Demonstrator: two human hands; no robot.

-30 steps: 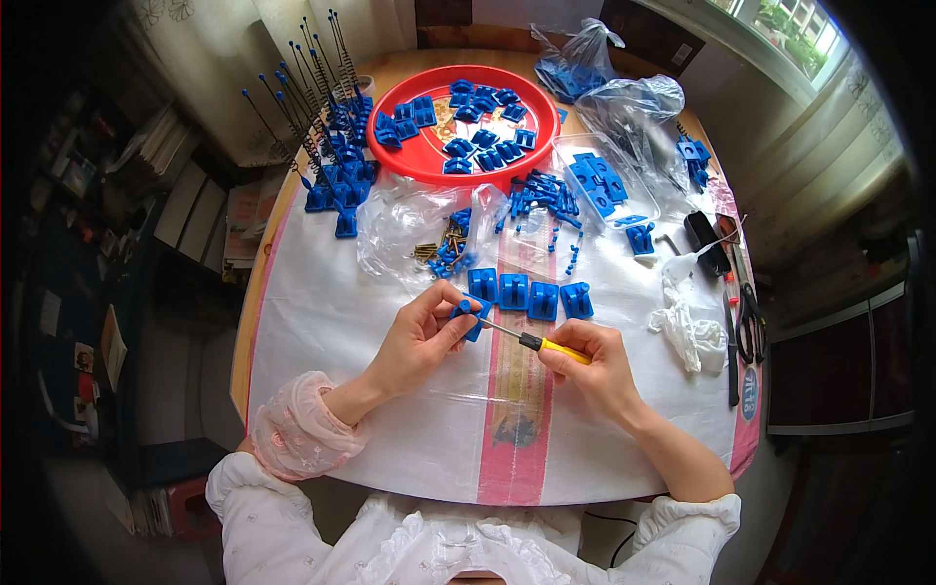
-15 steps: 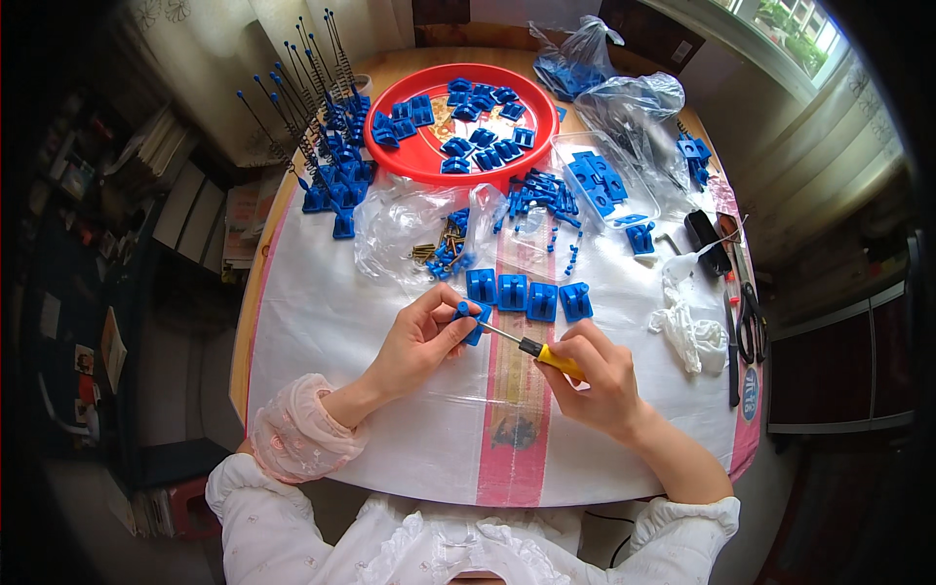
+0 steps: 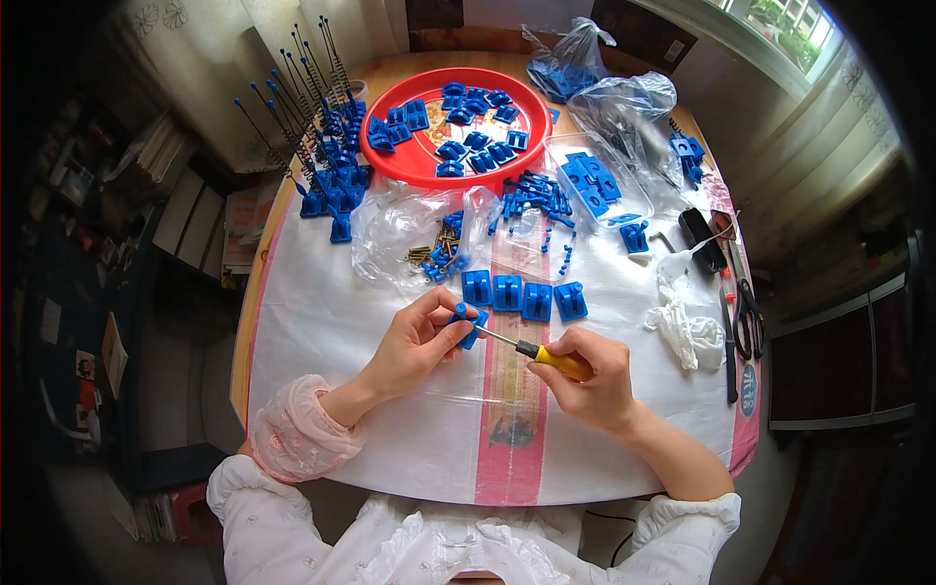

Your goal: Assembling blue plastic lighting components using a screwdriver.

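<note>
Head view, looking down on a table under a white plastic sheet with a pink stripe down the middle. Upper centre: a round red tray loaded with small blue plastic parts. Upper left: a cluster of blue bases with thin springy rods standing up. Centre: clear plastic bags, a scatter of brass screws, loose blue pieces. Just above the hands: a row of four blue clips side by side, lying apart from the fingers. Right edge: a crumpled white glove, scissors, a black tool. Both forearms in from the lower edge, sleeves white and ruffled, wrists bent inward toward frame centre. Left hand closed around a blue clip, pinched between thumb and fingers, raised just off the sheet. Right hand wrapped tight on the yellow handle of a screwdriver, shaft angled up-left, tip set against the held clip.
</note>
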